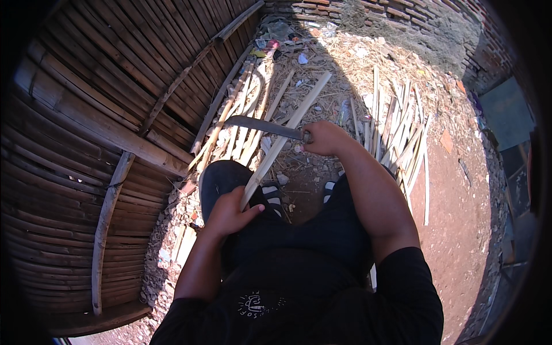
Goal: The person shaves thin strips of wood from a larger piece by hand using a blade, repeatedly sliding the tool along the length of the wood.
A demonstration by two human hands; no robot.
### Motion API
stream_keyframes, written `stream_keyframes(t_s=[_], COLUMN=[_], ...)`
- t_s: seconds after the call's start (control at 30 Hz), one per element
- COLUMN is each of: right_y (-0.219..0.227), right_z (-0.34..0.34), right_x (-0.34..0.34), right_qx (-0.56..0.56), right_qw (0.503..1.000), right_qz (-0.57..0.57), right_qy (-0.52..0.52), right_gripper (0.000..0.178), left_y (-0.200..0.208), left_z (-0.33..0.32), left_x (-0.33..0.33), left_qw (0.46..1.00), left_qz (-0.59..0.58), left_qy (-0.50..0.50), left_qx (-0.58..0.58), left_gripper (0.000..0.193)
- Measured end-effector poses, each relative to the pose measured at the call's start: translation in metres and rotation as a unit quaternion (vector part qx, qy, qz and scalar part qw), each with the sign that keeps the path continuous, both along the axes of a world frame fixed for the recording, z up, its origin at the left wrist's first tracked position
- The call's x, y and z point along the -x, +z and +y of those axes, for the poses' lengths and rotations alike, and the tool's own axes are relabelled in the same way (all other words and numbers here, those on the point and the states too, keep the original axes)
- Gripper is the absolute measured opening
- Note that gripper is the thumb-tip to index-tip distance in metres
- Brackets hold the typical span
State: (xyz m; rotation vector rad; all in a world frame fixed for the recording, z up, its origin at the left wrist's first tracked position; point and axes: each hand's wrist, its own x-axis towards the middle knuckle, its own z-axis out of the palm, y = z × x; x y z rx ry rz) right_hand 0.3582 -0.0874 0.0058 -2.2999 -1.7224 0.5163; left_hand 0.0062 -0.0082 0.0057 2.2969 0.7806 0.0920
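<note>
Pale wood or bamboo, a long, flat, straight strip (272,161) runs from the fingers of the bare left hand (229,211) up and to the right, its far end lying well beyond both hands. Those left fingers grip the strip's near end above the black-clad left thigh (221,173), the thumb stretched out to the right; how the other fingertips bend round the wood cannot be told. Closed in a fist, the fingers of the bare right hand (329,140) hold the handle of a machete with a long, dark grey metal blade (260,125). From that fist the blade points left, crossing over the strip ahead of the left fingers, with its tip past the strip's left side; whether metal and wood touch cannot be told. Below the right fingers and nearer the body, feet in dark sandals with white bands (273,198) stand on brown soil. Beyond the blade tip, more pale, narrow strips (247,123) lie along the foot of a brown slatted wall (109,86), left of both hands. Right of the right fingers spreads a loose heap of thin, pale sticks (402,129). Farthest ahead of the fingers, straw-coloured litter (359,54) reaches a reddish brick wall (402,12).
</note>
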Motion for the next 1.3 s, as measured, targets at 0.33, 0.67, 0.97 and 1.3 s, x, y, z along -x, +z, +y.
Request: stream_keyframes(t_s=[0.33, 0.67, 0.97, 1.3], right_y=[-0.0014, 0.0019, 0.0029, 0.0014], right_z=[0.0003, -0.0005, -0.0007, -0.0006], right_x=[-0.0006, 0.0015, 0.0014, 0.0002], right_qx=[0.000, 0.001, -0.002, -0.008], right_qw=[1.000, 1.000, 1.000, 1.000], right_qz=[0.000, -0.004, 0.003, 0.003], right_qy=[0.003, -0.003, 0.001, 0.006], right_gripper=[0.054, 0.052, 0.055, 0.055], left_y=[0.0038, 0.0033, 0.0019, -0.0029], left_z=[-0.0021, -0.0023, -0.0026, -0.0023], left_x=[-0.0017, -0.0015, -0.0016, -0.0008], left_qw=[1.000, 1.000, 1.000, 0.999], left_qz=[0.005, -0.004, -0.009, -0.032], left_qy=[0.004, 0.004, 0.006, 0.004], left_qx=[-0.001, 0.001, -0.009, -0.014], left_gripper=[0.055, 0.056, 0.053, 0.052])
